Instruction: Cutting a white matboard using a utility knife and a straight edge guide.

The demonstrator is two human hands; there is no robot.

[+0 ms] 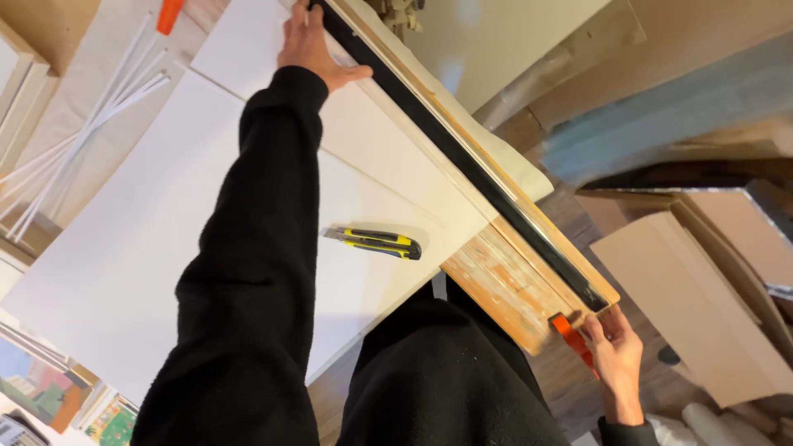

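Observation:
A long black straightedge (462, 157) runs diagonally along the edge of a wooden work surface (504, 289). My left hand (310, 45), in a black sleeve, presses on its far end at the top of the view, over large white boards (149, 223). My right hand (615, 351) is at the near end by the table's corner, fingers on an orange clamp handle (570, 334). A yellow and black utility knife (376, 242) lies loose on the white board between my arms.
Thin white strips (83, 132) and an orange-handled tool (169, 15) lie at the upper left. Brown cardboard sheets (694, 306) lean on the floor at the right. Colourful printed items (41, 392) sit at the lower left.

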